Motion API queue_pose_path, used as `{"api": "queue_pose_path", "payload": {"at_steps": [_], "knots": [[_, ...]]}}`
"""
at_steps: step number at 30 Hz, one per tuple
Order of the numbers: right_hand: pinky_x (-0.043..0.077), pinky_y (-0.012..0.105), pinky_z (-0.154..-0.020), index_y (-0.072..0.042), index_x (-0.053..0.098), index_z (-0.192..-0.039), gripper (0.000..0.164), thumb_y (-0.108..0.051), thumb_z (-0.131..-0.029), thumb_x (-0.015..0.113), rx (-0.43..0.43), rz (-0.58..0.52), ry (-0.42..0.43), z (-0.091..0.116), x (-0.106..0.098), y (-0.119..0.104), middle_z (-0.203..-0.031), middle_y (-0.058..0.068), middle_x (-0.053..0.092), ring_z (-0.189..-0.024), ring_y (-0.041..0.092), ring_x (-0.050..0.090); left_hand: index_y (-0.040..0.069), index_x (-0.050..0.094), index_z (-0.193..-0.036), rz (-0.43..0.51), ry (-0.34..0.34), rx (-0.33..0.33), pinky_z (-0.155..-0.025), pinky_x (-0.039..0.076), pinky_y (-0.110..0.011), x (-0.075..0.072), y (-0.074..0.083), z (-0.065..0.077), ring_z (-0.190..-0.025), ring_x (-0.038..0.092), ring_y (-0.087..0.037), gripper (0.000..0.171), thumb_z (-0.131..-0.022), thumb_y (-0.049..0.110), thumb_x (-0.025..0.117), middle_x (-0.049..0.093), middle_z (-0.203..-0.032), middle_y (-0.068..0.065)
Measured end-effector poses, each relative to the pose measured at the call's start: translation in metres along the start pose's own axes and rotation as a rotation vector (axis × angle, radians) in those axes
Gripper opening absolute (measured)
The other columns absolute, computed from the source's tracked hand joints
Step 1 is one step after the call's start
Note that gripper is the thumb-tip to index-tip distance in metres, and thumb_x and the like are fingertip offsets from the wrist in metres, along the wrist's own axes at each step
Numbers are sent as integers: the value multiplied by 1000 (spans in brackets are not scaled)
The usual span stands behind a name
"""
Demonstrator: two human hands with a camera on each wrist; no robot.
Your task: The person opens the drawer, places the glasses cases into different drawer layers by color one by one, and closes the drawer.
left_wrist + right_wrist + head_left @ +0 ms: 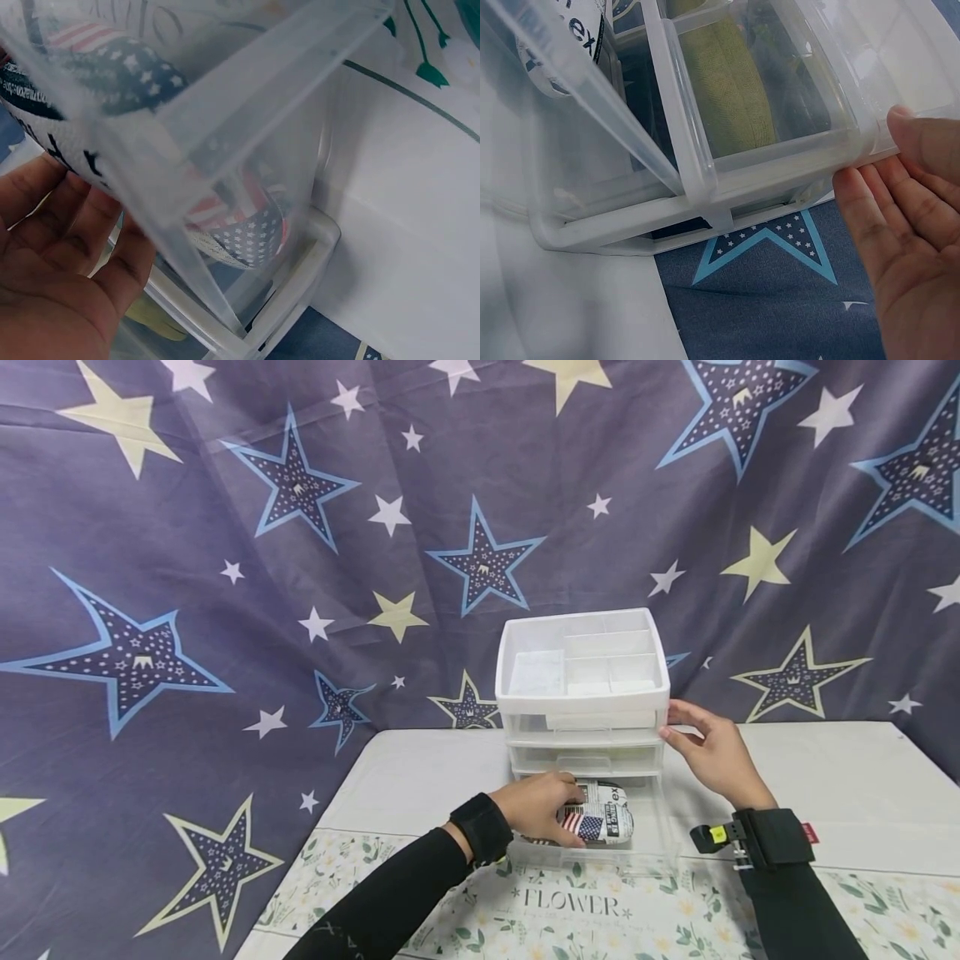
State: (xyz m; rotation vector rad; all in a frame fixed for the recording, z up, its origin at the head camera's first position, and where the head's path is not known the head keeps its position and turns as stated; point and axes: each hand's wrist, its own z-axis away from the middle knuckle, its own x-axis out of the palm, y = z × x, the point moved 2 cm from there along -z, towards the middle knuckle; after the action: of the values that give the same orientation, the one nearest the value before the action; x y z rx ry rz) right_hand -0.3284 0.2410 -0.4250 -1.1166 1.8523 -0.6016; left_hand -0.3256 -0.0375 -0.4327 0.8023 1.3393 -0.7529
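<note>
A white storage unit (583,702) with clear drawers stands on the table, its bottom drawer (648,827) pulled out. In that drawer lies a rounded soft case (611,810) printed with newspaper lettering and a US flag. My left hand (536,806) grips the case from its left side, thumb toward the front; the left wrist view shows the fingers (75,232) against its printed surface. At the unit's right side my right hand (712,752) holds the frame's edge, thumb (911,124) on one face and fingers on the adjoining one.
Behind the table hangs a dark cloth (337,610) printed with stars. A flowered cloth (570,910) covers the table's front. The unit's top tray (581,700) has divided compartments. Something yellow-green (724,90) shows inside a closed drawer above the pulled-out one.
</note>
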Motion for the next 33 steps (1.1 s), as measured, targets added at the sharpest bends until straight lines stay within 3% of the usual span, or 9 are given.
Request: {"api": "queue_pose_path", "payload": {"at_steps": [9, 18, 23, 33], "knots": [[54, 45, -98, 1, 57, -142, 47, -15, -100, 69, 1, 6, 3, 0, -1, 1, -125, 19, 69, -117, 24, 63, 11, 70, -127, -39, 4, 12, -67, 41, -13, 3, 0, -3, -80, 50, -3, 62, -85, 56, 79, 63, -106, 5], [53, 46, -98, 3, 55, -143, 47, -13, -100, 68, -1, -17, 1, 1, -1, -3, -125, 22, 68, -119, 36, 62, 8, 69, -127, -69, 48, 21, -69, 43, -14, 7, 2, 3, -80, 49, -3, 64, -86, 56, 78, 63, -106, 3], [54, 46, -97, 3, 56, -142, 46, -13, -100, 69, -3, -17, 5, 1, 0, -2, -124, 22, 69, -118, 34, 63, 10, 68, -130, -97, 47, 17, -78, 46, -17, 9, 3, 5, -88, 51, -4, 65, -87, 58, 76, 62, -110, 3], [53, 48, -98, 2, 56, -143, 46, -13, -101, 68, 0, -8, 4, 1, 0, 0, -125, 20, 69, -118, 33, 62, 11, 68, -128, -112, 33, 22, -84, 48, -18, 11, 3, 4, -93, 54, -5, 62, -90, 59, 72, 62, -114, 3]]}}
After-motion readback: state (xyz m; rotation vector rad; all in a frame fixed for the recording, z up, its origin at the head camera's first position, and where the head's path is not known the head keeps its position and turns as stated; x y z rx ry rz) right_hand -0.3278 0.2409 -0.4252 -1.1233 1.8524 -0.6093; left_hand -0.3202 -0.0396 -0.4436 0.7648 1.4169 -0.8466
